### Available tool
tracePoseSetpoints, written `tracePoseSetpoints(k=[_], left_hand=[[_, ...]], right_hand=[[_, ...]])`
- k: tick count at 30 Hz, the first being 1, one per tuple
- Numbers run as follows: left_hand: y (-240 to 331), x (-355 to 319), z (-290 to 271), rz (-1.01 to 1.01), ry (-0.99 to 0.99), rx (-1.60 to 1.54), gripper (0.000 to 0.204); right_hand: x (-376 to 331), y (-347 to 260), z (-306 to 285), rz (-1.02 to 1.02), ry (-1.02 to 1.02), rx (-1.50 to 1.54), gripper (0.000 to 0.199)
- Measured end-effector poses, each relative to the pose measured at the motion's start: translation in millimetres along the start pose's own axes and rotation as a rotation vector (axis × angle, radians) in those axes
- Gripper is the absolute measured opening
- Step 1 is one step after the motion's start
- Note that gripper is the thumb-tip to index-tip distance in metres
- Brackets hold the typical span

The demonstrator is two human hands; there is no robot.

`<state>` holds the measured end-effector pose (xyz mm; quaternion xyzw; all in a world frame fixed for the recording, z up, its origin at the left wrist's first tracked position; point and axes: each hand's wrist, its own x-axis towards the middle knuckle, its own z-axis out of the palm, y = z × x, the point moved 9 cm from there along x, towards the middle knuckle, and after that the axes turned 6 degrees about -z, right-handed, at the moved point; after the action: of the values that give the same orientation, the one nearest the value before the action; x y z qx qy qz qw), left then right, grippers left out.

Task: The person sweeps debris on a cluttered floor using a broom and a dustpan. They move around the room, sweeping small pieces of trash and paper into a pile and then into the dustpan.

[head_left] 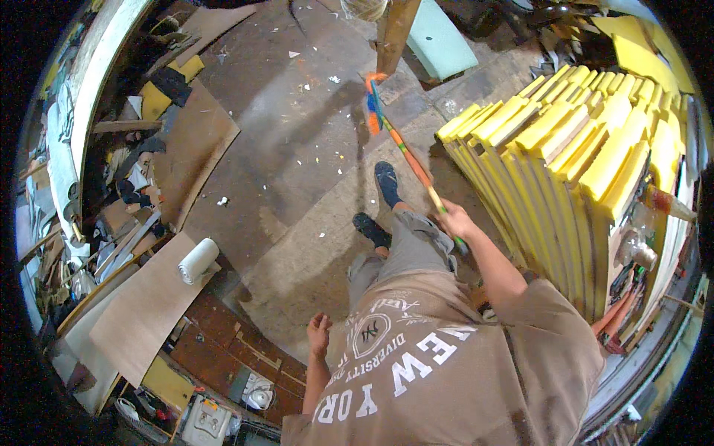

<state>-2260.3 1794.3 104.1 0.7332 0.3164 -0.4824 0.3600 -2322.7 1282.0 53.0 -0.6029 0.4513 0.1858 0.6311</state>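
1. The right hand (pixel 452 221) is closing firmly around the handle of a broom (pixel 407 157), gripping it near its lower end in the view.
2. The broom is slanting away from the person over the floor (pixel 260 141), its orange and blue bristles (pixel 373 123) lying at the far end, near a wooden post (pixel 395 37); whether they are touching the floor, I cannot tell.
3. The left hand (pixel 320 334) is hanging beside the brown shirt (pixel 461 357), its fingers curling loosely; how far they are closing, I cannot tell.
4. Two dark shoes (pixel 386 186) are resting on the floor, one ahead of the other, while small white scraps (pixel 223 201) are lying scattered to their left.
5. On the right, yellow foam sheets (pixel 547 134) are standing packed together; beyond the broom, a pale green slab (pixel 444 46) is lying.
6. On the left, a white roll (pixel 198 260) is resting at the edge of a beige sheet (pixel 152 297).
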Motion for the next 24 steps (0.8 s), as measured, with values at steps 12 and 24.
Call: tracePoseSetpoints(k=[12, 24], left_hand=[[62.7, 26.2, -4.7, 0.148, 0.016, 0.053, 0.036], [0.3, -3.9, -2.4, -0.014, 0.105, -0.165, 0.035]], right_hand=[[-26.7, 214.2, -15.3, 0.4, 0.162, -0.244, 0.028], [91.3, -71.3, 59.0, -0.045, -0.115, -0.234, 0.031]])
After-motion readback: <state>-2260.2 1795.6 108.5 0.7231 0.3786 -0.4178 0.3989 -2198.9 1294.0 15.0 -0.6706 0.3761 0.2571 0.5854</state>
